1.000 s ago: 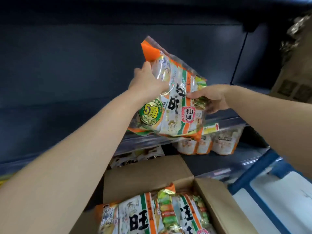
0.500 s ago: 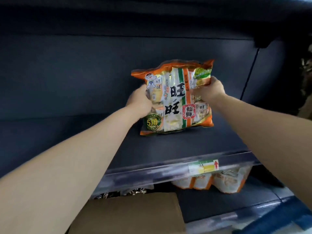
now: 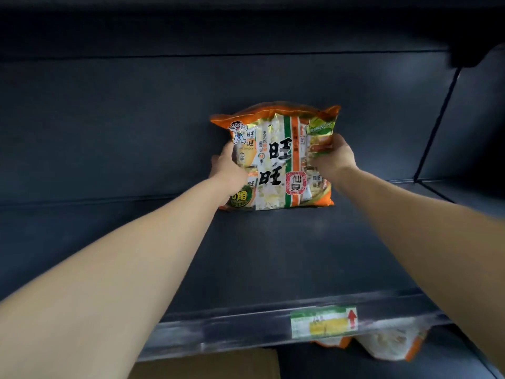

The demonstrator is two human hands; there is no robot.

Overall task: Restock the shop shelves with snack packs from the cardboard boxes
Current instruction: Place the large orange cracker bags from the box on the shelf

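Rice-cracker pack [image 3: 276,160] upright, long axis vertical, base apparently resting on the shelf [image 3: 273,255] close to the back panel [image 3: 136,119]. Left hand [image 3: 228,168] and right hand [image 3: 334,160] flank it equally, each grip clasping one side edge.

Snack pack [image 3: 276,157] stands upright at the back of the shelf [image 3: 273,258], left hand [image 3: 226,168] and right hand [image 3: 334,160] on its sides (more packs [image 3: 393,344] on the shelf below).

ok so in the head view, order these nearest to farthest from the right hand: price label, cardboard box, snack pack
1. snack pack: gripped by the right hand at its right edge, at the back of the shelf.
2. price label: on the shelf's front rail, lower right.
3. cardboard box: below the shelf, at the view's bottom edge.
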